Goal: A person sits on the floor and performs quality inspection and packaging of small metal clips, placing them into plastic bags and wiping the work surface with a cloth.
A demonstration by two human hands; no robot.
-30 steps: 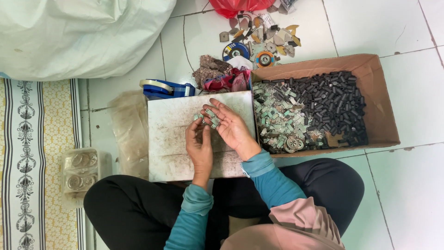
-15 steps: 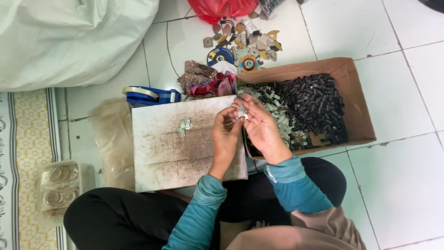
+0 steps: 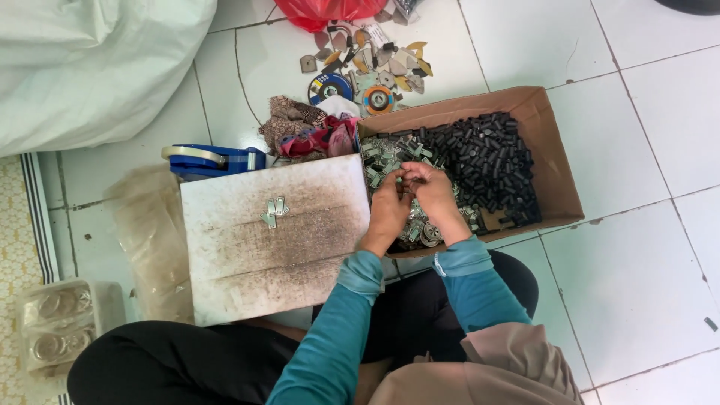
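Both hands reach into a brown cardboard box (image 3: 551, 161) on the tiled floor. My left hand (image 3: 388, 210) and my right hand (image 3: 433, 193) meet over a heap of small silver metal parts (image 3: 390, 161) in the box's left half, fingers pinching among them. What each hand holds is too small to tell. Black cylindrical parts (image 3: 491, 161) fill the box's right half. A dirty white board (image 3: 274, 240) lies across my lap, with a few small metal pieces (image 3: 274, 210) left on it.
A blue tape dispenser (image 3: 210, 159) and a bundle of patterned cloth (image 3: 311, 131) lie behind the board. Grinding discs and scrap pieces (image 3: 367, 71) are scattered by a red bag (image 3: 337, 9). A large white sack (image 3: 90, 67) sits far left, a clear plastic container (image 3: 56, 322) near left.
My hands left the small pieces on the board and moved right into the box's heap of silver parts. The camera view shifted right as well.
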